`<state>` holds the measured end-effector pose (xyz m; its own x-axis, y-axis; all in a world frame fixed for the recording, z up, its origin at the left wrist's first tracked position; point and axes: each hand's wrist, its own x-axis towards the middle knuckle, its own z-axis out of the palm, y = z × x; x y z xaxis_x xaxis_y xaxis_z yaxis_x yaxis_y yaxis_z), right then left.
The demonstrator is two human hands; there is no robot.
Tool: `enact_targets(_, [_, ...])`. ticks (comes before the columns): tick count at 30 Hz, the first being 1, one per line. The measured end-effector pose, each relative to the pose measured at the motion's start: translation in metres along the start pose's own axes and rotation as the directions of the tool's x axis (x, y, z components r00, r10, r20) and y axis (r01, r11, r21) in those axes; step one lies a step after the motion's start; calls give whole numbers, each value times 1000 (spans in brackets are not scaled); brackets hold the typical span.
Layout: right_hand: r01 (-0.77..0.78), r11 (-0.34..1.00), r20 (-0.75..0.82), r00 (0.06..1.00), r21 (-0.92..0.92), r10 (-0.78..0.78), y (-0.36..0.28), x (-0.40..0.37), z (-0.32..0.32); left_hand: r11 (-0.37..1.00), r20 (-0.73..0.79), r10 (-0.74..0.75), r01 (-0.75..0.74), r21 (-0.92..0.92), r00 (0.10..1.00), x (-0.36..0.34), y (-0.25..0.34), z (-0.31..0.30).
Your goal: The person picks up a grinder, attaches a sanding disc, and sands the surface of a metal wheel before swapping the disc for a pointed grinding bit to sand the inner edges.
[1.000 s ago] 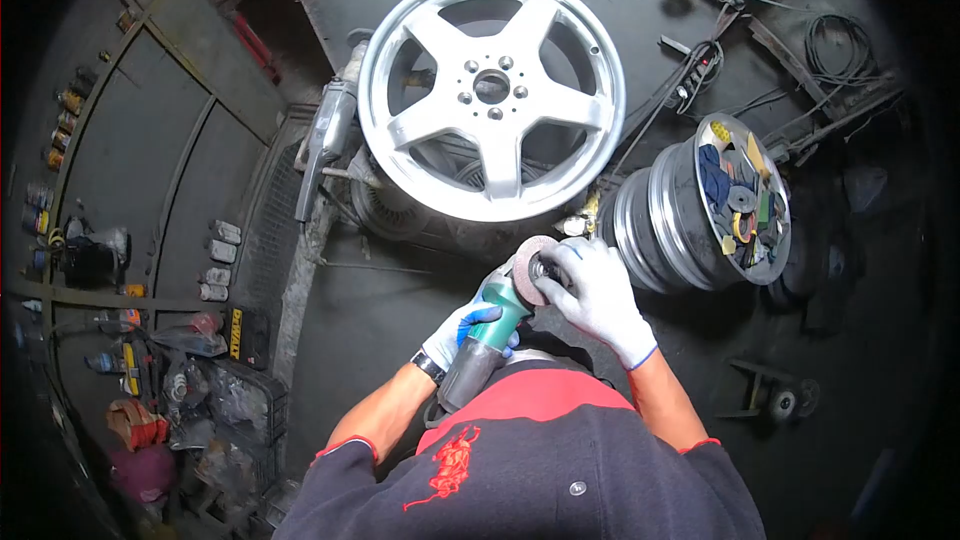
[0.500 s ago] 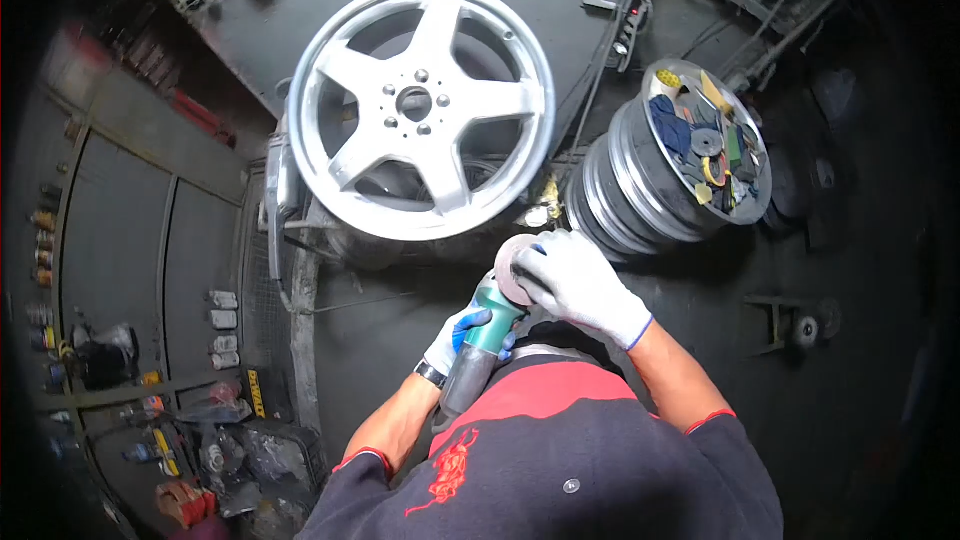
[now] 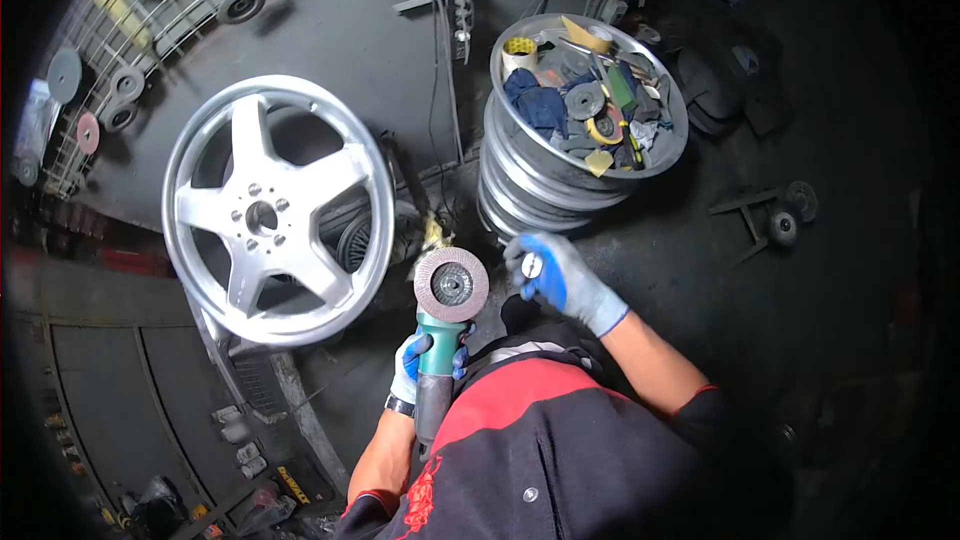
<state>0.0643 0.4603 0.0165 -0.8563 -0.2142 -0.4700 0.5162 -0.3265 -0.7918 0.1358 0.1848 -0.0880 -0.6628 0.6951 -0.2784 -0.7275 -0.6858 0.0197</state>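
Observation:
My left hand (image 3: 410, 364), in a white and blue glove, is wrapped round the green and dark body of an angle grinder (image 3: 435, 350). The grinder's flap disc (image 3: 452, 284) faces up, its centre showing bare threads or a flange. To the right of the disc, apart from it, my right hand (image 3: 557, 275) is closed round a small round metal nut (image 3: 532, 265). Up and left of the grinder stands a silver five-spoke wheel rim (image 3: 262, 217).
At the upper right, a stack of rims (image 3: 520, 175) holds tape, cloths, discs and tools in its top. A wire rack (image 3: 190, 15) with several discs runs along the upper left. A small wheeled stand (image 3: 783, 225) is on the right.
My right hand has come off the disc and moved right, now with a small nut showing. The disc has turned face up. The view has shifted, putting the wheel rim further left.

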Motion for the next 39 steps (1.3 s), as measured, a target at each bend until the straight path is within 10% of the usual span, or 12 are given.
enact_targets(3, [-226,974,32,974,17,226,4,12,-13,992,-70,40,-32,122,997,37,6,11])
enact_targets(10, [188,954,-12,980,-235,-197,-104,53,-69,970,-224,73,-16,244,972,115,8,57])
enact_targets(12, [495,592,75,803,-636,-591,-138,99,-107,974,-216,74,-24,226,974,131,6,56])
enact_targets(14, [323,525,-44,820,-788,-570,-152,149,-148,970,-192,95,-48,238,977,142,4,64])
enact_targets(15, [368,234,70,651,-900,-756,-153,172,-166,970,-199,107,-58,237,974,145,3,69])
enact_targets(17, [131,328,-70,841,-936,-536,-179,183,-173,969,-268,120,-54,240,956,152,2,76])
enact_targets(21, [-153,-5,-117,772,-988,-625,-197,191,-173,977,-279,133,-78,201,951,167,4,79])
enact_targets(23, [114,-471,414,681,-875,-604,-190,179,-182,967,-308,175,-104,231,935,173,4,89])
enact_targets(25, [443,229,166,690,-867,-705,-165,154,-144,978,-290,154,-105,177,945,182,6,87])
enact_targets(27, [689,451,413,712,-568,-567,-153,131,-105,965,-255,187,-129,227,949,191,6,102])
enact_targets(31, [738,136,494,564,-661,-662,-103,126,-74,962,-205,217,-173,214,954,199,2,90])
enact_targets(39, [772,43,684,586,-634,-434,-103,114,-89,960,-219,242,-201,195,945,193,-6,87])
